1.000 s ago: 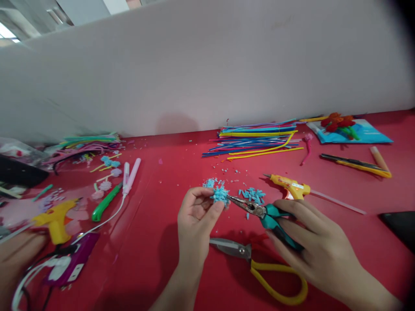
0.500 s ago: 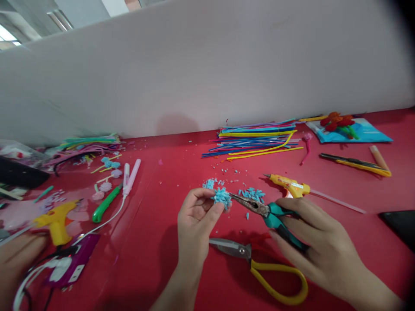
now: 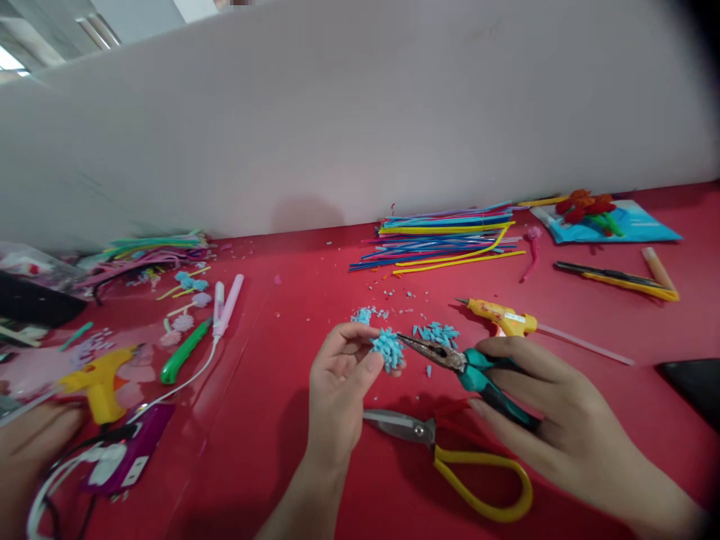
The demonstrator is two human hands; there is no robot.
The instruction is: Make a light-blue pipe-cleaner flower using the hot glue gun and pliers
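A person's left hand (image 3: 340, 375) holds a small light-blue fuzzy pom-pom flower (image 3: 387, 349) above a red surface (image 3: 270, 360). The flower is pinched between the thumb and the fingertips (image 3: 372, 363) and sticks out to the right of them. The right hand (image 3: 554, 420) is wrapped around the teal handles of a pair of needle-nose pliers (image 3: 461, 364), fingers closed on the grip. The pliers' metal tips point left and end just beside the flower; whether they touch it cannot be told.

Just behind the flower and pliers lies a scatter of light-blue trimmings (image 3: 436, 332). Below the hands, yellow-handled scissors (image 3: 450, 457) lie flat on the surface with blades pointing left. A yellow glue gun (image 3: 500, 315) lies near the right hand, nozzle to the left. Farther back is a bundle of coloured pipe cleaners (image 3: 444, 240). At the far left lie a second yellow glue gun (image 3: 98, 375), a green-handled cutter (image 3: 183, 352) and another person's hand (image 3: 28, 450) at the frame edge.
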